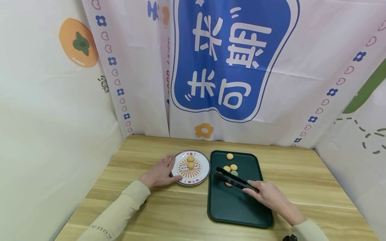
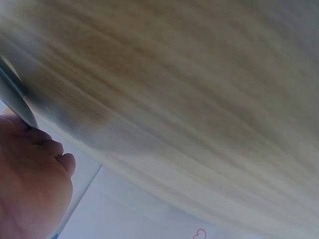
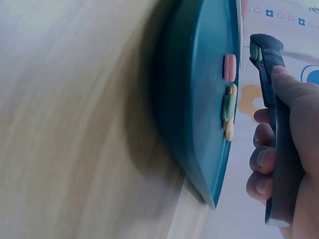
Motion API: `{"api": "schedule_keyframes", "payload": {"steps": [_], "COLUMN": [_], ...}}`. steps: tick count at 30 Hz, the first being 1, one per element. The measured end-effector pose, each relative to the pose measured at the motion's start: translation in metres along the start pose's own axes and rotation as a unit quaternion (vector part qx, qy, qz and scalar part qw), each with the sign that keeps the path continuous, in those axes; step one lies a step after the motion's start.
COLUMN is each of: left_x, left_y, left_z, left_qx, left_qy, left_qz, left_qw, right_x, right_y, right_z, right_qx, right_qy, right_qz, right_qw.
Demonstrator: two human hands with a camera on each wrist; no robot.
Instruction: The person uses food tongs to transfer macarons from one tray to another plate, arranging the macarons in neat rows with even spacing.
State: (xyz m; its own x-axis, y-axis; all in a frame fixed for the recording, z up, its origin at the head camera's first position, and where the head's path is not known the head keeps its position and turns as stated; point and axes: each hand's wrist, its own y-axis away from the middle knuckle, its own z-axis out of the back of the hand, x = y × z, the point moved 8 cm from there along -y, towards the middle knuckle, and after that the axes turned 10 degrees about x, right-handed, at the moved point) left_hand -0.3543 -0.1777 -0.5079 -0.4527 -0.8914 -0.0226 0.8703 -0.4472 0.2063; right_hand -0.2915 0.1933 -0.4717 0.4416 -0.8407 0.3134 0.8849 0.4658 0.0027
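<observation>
My left hand (image 1: 161, 172) lies at the left edge of a white patterned plate (image 1: 203, 172), fingers extended and thumb at its near rim. Two yellow macarons (image 1: 191, 165) sit close together on the plate. In my right hand (image 1: 269, 194) I grip black tongs (image 1: 236, 181) over a dark green tray (image 1: 238, 207). The right wrist view shows a green macaron (image 3: 256, 52) between the tong tips, raised above the tray. Below lie several macarons, among them a pink macaron (image 3: 230, 67) and another green macaron (image 3: 229, 107). A yellow macaron (image 1: 230, 156) lies near the tray's far edge.
The plate and tray stand side by side on a wood-grain table (image 1: 169, 211). A printed cloth (image 1: 144, 83) hangs behind the table's far edge, with pale walls of cloth to the left and right.
</observation>
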Motion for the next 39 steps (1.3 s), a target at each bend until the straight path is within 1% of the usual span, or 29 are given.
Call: {"api": "schedule_keyframes", "payload": {"steps": [3, 8, 11, 16, 22, 24, 30, 35, 39], "left_x": [0.0, 0.0, 0.001, 0.001, 0.0, 0.0, -0.002, 0.0, 0.0], "left_y": [-0.001, -0.002, -0.003, -0.002, -0.002, -0.002, -0.003, -0.003, -0.002], "left_z": [0.0, -0.001, -0.001, -0.002, 0.001, 0.001, 0.002, 0.001, 0.002], "left_qx": [0.003, 0.004, 0.003, 0.011, 0.004, 0.006, 0.004, 0.007, 0.0], "left_qy": [0.0, -0.001, -0.003, -0.001, 0.0, -0.003, -0.001, 0.002, -0.003], "left_qz": [0.0, -0.001, 0.0, 0.005, 0.003, 0.005, -0.003, 0.0, -0.005], "left_qw": [1.0, 1.0, 1.0, 0.9999, 1.0, 1.0, 1.0, 1.0, 1.0], "right_x": [0.006, 0.019, 0.026, 0.033, 0.047, 0.051, 0.058, 0.064, 0.069], "right_y": [-0.003, -0.012, -0.018, -0.029, -0.038, -0.042, -0.051, -0.057, -0.061], "right_z": [-0.001, 0.0, 0.0, -0.003, -0.005, -0.005, -0.009, -0.01, -0.013], "right_qx": [-0.001, -0.012, -0.013, -0.008, -0.006, -0.006, 0.002, 0.006, 0.017], "right_qy": [-0.005, -0.011, -0.013, -0.013, -0.023, -0.021, -0.019, -0.01, -0.002], "right_qz": [0.012, 0.047, 0.057, 0.069, 0.09, 0.094, 0.09, 0.093, 0.089], "right_qw": [1.0, 0.999, 0.998, 0.998, 0.996, 0.995, 0.996, 0.996, 0.996]}}
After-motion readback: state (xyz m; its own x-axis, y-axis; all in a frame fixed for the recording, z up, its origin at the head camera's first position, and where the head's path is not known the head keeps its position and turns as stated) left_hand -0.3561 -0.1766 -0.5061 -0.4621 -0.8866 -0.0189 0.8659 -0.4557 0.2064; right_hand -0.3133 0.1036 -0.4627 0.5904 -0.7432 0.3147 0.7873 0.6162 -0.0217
